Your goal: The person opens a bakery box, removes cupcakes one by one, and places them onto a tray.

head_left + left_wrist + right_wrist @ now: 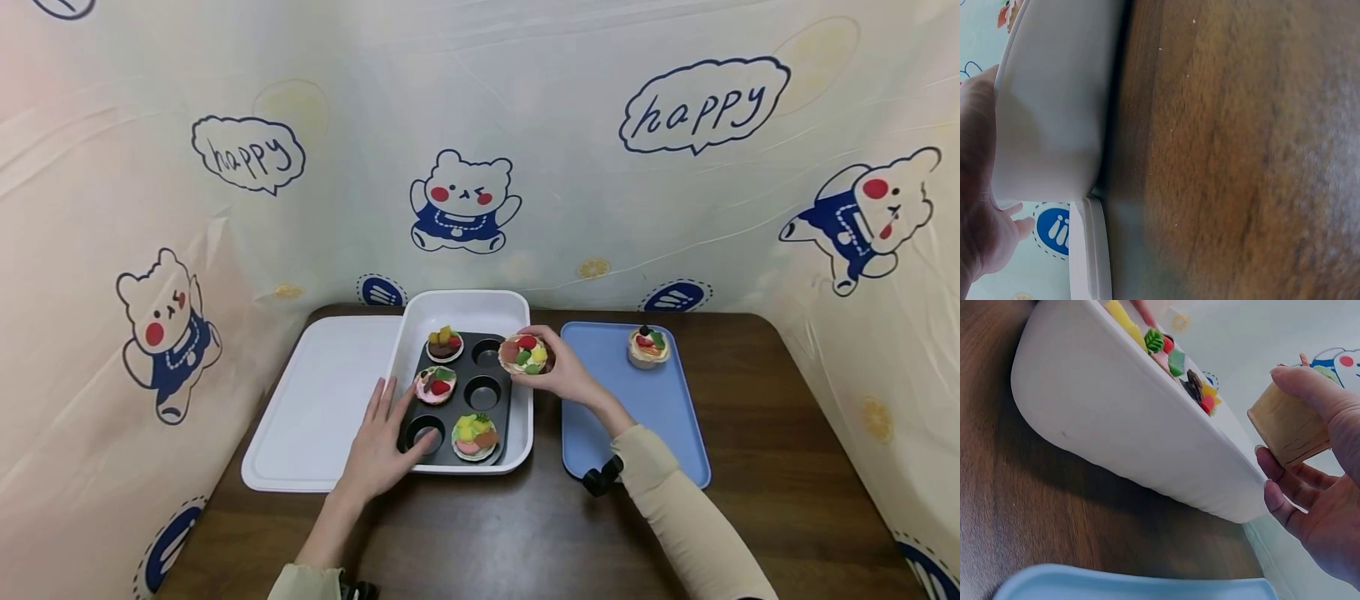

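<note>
In the head view my right hand [570, 375] grips a fruit-topped toy tart [525, 354] above the right rim of a white tub [467, 302]. The right wrist view shows the tan cup [1288, 422] of this tart between thumb and fingers. Inside the tub lies a dark muffin tin [503, 427]. Three toy tarts stand in its wells: a chocolate one [445, 345], a pink-creamed one [436, 385] and a yellow-topped one [474, 437]. My left hand [381, 450] has its fingers spread over the tub's left side, near the tin's front-left well.
A white tray [330, 375] lies left of the tub, partly beneath or against it; I cannot tell which. On the right, a blue tray [622, 408] carries another fruit-topped tart [648, 347] near its back corner. A printed curtain [555, 208] encloses the brown table [480, 533].
</note>
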The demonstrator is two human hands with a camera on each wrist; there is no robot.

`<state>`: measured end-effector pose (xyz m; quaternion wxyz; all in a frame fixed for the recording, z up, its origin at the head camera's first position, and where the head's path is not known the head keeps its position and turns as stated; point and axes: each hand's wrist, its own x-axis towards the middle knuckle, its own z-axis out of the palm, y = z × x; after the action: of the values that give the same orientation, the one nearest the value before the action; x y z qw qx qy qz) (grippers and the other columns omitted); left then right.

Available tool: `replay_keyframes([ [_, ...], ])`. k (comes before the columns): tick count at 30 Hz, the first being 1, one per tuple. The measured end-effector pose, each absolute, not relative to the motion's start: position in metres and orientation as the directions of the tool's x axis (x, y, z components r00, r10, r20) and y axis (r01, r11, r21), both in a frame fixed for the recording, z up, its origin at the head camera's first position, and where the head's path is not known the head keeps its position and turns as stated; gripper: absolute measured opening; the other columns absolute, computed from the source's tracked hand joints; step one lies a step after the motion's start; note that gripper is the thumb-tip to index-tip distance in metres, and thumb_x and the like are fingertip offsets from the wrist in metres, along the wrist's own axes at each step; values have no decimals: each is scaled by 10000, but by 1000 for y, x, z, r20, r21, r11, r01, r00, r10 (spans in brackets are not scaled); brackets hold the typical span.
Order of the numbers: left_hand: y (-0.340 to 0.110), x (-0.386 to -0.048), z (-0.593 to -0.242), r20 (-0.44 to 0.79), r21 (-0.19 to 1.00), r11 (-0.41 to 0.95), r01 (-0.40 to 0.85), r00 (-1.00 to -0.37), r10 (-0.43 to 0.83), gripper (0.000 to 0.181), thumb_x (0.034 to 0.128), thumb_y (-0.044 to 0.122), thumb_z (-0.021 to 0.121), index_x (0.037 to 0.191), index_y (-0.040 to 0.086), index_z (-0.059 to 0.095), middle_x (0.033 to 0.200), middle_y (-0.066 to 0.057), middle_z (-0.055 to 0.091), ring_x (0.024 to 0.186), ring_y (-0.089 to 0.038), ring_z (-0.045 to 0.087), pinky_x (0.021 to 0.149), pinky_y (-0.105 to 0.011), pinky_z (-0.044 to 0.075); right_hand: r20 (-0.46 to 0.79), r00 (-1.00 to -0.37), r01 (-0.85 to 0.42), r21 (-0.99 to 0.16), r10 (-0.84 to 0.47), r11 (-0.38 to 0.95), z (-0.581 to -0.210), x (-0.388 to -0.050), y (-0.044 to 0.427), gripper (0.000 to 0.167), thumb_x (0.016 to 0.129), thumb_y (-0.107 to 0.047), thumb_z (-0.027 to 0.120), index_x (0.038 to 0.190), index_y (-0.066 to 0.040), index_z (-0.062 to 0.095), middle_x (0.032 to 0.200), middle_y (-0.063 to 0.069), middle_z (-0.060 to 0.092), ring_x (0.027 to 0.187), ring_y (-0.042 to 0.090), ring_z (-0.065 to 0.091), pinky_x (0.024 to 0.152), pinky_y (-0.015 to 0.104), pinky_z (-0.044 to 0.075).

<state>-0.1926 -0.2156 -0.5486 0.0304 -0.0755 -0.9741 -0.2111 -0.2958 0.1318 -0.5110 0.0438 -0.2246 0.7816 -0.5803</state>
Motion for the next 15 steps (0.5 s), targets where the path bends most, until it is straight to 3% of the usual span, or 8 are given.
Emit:
replay_keyframes([
  [11,-216,-193,-549,100,406,899,165,-986,136,916,975,622,687,1718,174,395,1853,-181,178,1732,-436,102,1302,-735,316,187,-917,-286,-924,-352,253,-514,-301,147,750,881,9,878,1528,8,500,1439,259,607,1216,292,635,945,137,553],
  [15,-215,-193,-549,100,409,897,165,-986,136,918,972,623,691,1717,175,398,1853,-180,178,1733,-435,101,1308,-729,313,183,-928,-281,-916,-324,288,-518,-303,154,750,888,-30,886,1535,-4,506,1447,244,617,1241,331,642,1030,301,586],
])
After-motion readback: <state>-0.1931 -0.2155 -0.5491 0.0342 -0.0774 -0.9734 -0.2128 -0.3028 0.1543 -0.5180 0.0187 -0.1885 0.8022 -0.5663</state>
